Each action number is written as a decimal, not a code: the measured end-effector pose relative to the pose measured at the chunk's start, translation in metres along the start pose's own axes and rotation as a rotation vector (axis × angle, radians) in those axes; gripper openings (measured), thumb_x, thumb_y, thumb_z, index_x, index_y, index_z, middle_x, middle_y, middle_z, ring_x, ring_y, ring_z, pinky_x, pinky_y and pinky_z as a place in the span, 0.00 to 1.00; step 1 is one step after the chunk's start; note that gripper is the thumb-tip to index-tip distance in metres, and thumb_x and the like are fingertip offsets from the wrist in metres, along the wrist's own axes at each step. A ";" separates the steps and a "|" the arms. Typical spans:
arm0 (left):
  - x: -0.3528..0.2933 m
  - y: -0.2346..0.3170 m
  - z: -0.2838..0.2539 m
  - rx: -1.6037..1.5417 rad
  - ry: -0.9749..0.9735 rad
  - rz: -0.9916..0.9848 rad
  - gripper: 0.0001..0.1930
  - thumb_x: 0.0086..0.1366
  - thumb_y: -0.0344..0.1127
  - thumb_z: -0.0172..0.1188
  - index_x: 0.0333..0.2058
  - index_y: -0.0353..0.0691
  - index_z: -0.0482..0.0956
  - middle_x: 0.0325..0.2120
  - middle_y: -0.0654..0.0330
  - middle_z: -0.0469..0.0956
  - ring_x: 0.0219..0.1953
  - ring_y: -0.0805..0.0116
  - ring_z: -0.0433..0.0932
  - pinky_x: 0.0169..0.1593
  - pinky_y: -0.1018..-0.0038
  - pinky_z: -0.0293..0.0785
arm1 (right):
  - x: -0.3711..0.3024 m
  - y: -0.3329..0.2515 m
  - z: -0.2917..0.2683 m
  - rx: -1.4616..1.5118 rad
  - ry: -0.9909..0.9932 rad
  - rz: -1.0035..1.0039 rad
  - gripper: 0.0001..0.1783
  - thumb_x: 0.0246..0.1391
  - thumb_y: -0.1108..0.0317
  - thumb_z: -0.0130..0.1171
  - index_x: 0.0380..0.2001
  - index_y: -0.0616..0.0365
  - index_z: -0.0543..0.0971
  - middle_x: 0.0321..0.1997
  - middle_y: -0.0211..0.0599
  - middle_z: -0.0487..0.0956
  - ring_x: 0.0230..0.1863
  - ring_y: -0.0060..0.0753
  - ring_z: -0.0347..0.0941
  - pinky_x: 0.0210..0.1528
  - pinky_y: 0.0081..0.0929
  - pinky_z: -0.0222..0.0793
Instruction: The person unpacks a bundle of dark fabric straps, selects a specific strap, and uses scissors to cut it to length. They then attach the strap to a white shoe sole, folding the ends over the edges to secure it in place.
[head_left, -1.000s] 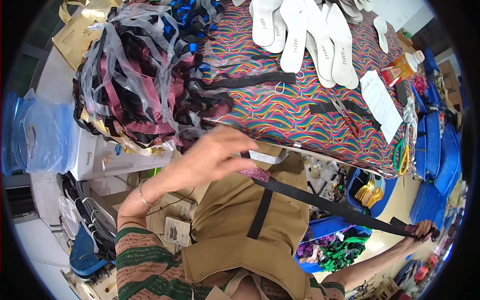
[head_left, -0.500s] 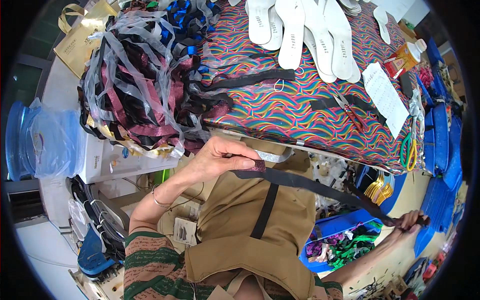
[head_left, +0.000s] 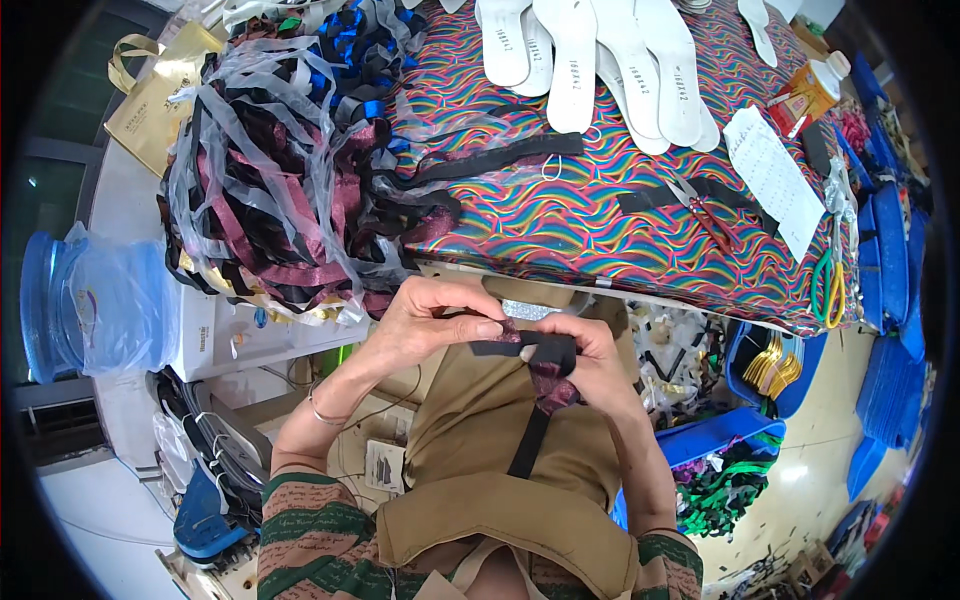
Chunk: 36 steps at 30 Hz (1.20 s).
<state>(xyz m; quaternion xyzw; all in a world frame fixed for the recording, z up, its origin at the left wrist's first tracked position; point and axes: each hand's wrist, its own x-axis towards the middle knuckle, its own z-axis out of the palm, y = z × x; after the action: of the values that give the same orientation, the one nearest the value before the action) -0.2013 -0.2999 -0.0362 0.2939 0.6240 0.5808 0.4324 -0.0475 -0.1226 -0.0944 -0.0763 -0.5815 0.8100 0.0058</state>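
In front of my brown apron (head_left: 480, 420), both hands are close together on one strip, black on one face and glittery burgundy on the other. My left hand (head_left: 425, 325) pinches its end between thumb and fingertips. Just to the right, my right hand (head_left: 597, 365) is closed on a folded part of the strip (head_left: 553, 352), and a burgundy bit hangs below the fingers. A tangled heap of black, burgundy and translucent strips (head_left: 320, 190) lies beyond my left hand, at the table's left end.
On the colourfully patterned table (head_left: 520, 215) lie white insole-shaped pieces (head_left: 572, 70), red-handled snips (head_left: 703, 215), a paper sheet (head_left: 775, 180) and an orange bottle (head_left: 808, 95). Scissors (head_left: 828, 290) are at its right edge. Blue bins (head_left: 715, 435) stand at the lower right.
My right hand has come in from far right to beside my left hand. The strip, stretched out before, is now gathered between them. My left hand keeps its pinch.
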 end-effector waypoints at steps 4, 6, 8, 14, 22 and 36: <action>-0.004 -0.001 -0.015 -0.115 0.114 0.189 0.07 0.58 0.28 0.65 0.36 0.34 0.84 0.37 0.57 0.78 0.37 0.71 0.75 0.43 0.77 0.71 | -0.013 -0.006 -0.013 -0.029 0.054 0.137 0.08 0.50 0.73 0.68 0.31 0.61 0.77 0.27 0.21 0.74 0.29 0.12 0.67 0.32 0.16 0.62; -0.010 0.002 -0.023 -0.177 0.267 0.307 0.06 0.58 0.30 0.62 0.32 0.33 0.81 0.34 0.54 0.77 0.36 0.65 0.75 0.41 0.69 0.71 | -0.025 -0.003 -0.024 0.086 0.146 0.156 0.08 0.49 0.74 0.69 0.31 0.60 0.78 0.27 0.21 0.74 0.29 0.12 0.68 0.31 0.16 0.63; -0.021 0.010 -0.040 -0.318 0.236 0.379 0.05 0.60 0.30 0.61 0.30 0.34 0.77 0.22 0.55 0.74 0.26 0.65 0.73 0.34 0.66 0.69 | -0.049 0.012 -0.046 0.100 0.266 0.124 0.06 0.50 0.77 0.64 0.33 0.57 0.80 0.28 0.23 0.76 0.25 0.14 0.70 0.26 0.17 0.64; -0.086 0.036 -0.068 0.572 0.336 -0.114 0.04 0.60 0.29 0.62 0.31 0.33 0.82 0.22 0.58 0.77 0.24 0.64 0.75 0.30 0.66 0.70 | -0.110 0.010 -0.108 0.096 0.547 -0.138 0.15 0.50 0.72 0.63 0.43 0.56 0.76 0.27 0.36 0.77 0.14 0.24 0.70 0.11 0.20 0.61; -0.062 0.035 -0.018 0.884 0.302 -0.085 0.13 0.53 0.26 0.67 0.40 0.36 0.83 0.34 0.54 0.80 0.37 0.55 0.79 0.41 0.67 0.73 | -0.126 -0.033 -0.112 -0.219 0.526 -0.200 0.16 0.45 0.72 0.70 0.39 0.60 0.80 0.28 0.31 0.78 0.24 0.18 0.72 0.25 0.19 0.67; 0.030 0.020 0.061 0.153 -0.025 0.237 0.09 0.62 0.24 0.58 0.41 0.31 0.80 0.23 0.63 0.78 0.22 0.78 0.75 0.25 0.80 0.70 | -0.106 -0.080 -0.106 -0.293 0.570 -0.214 0.15 0.47 0.76 0.54 0.39 0.65 0.83 0.23 0.25 0.75 0.21 0.13 0.68 0.25 0.15 0.63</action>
<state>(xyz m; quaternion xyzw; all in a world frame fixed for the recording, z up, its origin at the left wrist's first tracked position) -0.1637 -0.2414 -0.0194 0.4049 0.6219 0.5748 0.3449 0.0650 -0.0079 -0.0396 -0.2385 -0.6715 0.6585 0.2420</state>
